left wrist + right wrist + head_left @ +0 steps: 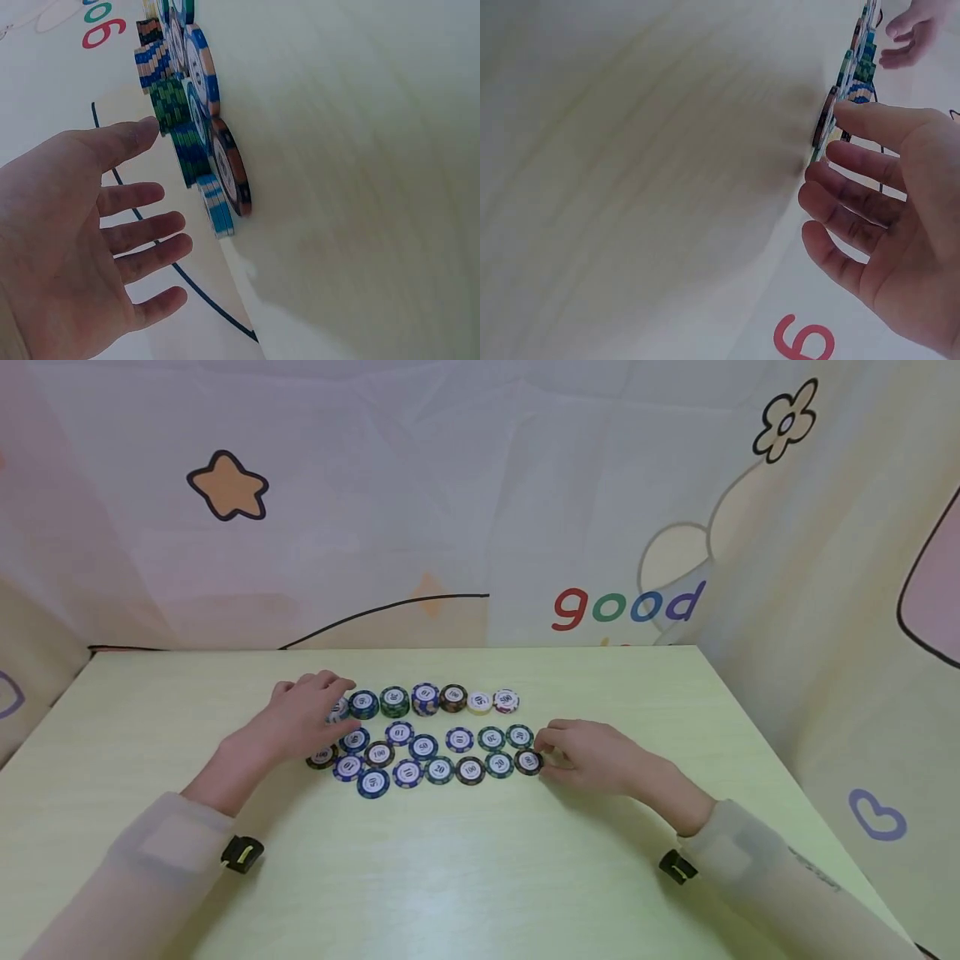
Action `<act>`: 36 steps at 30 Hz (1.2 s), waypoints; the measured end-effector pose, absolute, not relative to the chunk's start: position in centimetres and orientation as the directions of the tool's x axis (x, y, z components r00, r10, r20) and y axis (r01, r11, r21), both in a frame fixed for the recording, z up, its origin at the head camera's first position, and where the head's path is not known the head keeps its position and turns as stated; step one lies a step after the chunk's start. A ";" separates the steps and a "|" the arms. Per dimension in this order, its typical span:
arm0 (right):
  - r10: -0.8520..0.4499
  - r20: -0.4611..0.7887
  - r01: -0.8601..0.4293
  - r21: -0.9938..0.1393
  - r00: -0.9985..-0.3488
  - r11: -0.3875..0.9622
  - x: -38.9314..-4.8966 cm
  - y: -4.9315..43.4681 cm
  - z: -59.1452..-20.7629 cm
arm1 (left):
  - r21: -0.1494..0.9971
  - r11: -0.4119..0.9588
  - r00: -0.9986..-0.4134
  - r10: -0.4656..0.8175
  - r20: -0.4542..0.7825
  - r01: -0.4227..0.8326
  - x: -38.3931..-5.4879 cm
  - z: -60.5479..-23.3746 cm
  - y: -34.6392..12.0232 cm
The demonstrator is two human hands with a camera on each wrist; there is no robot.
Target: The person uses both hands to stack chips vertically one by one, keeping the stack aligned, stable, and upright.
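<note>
Poker chips cover the middle of the table in the head view. A back row of chip stacks includes a blue-and-beige stack [425, 699], a green stack [394, 702] and a white-and-red stack [506, 701]. Single chips lie flat in front, among them a blue chip [372, 782]. My left hand [309, 720] hovers over the row's left end, fingers spread, partly hiding a light-blue stack [215, 205]. My right hand [596, 756] is at the right end, its thumb and forefinger at the edge of a black chip [528, 762]; whether they touch it is unclear.
The pale table [480, 877] reaches back to a printed cloth [420, 510] with a star and the word "good". More cloth [862, 610] hangs at the right side. A black clip [242, 854] sits at the left sleeve, another black clip [678, 866] at the right.
</note>
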State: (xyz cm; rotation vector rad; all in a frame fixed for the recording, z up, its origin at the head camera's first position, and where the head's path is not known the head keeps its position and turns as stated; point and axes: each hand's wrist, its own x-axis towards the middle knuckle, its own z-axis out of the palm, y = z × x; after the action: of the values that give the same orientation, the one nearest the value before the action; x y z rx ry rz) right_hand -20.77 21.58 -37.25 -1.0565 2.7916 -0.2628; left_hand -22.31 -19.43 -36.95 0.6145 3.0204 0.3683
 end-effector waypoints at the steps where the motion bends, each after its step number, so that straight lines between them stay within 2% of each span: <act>1: -0.673 -0.067 -0.648 -0.214 -0.737 0.731 -20.8 21.4 -37.3 | 0.237 0.893 -0.920 0.392 0.009 0.383 -22.4 -36.9 -19.2; 7: -0.696 -0.053 -0.678 -0.189 -0.716 0.711 -20.8 20.7 -37.8 | 0.231 0.890 -0.915 0.403 0.002 0.392 -23.0 -36.7 -18.0; 12: -0.679 -0.066 -0.662 -0.169 -0.731 0.730 -20.8 20.3 -37.8 | 0.221 0.887 -0.908 0.418 -0.013 0.405 -23.6 -36.6 -17.2; 25: -0.701 -0.046 -0.684 -0.182 -0.711 0.706 -20.7 20.3 -37.7 | 0.228 0.884 -0.900 0.432 -0.063 0.409 -24.9 -37.2 -14.3; 36: -0.687 -0.074 -0.665 -0.194 -0.723 0.721 -20.8 20.2 -37.7 | 0.252 0.887 -0.903 0.420 -0.089 0.387 -25.9 -37.2 -12.3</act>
State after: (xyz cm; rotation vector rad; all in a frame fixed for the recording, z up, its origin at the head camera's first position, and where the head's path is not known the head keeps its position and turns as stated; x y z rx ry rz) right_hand -20.76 20.15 -37.72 -1.0997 2.7819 -0.2321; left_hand -25.86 -12.32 -37.15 0.6263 2.9141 0.3454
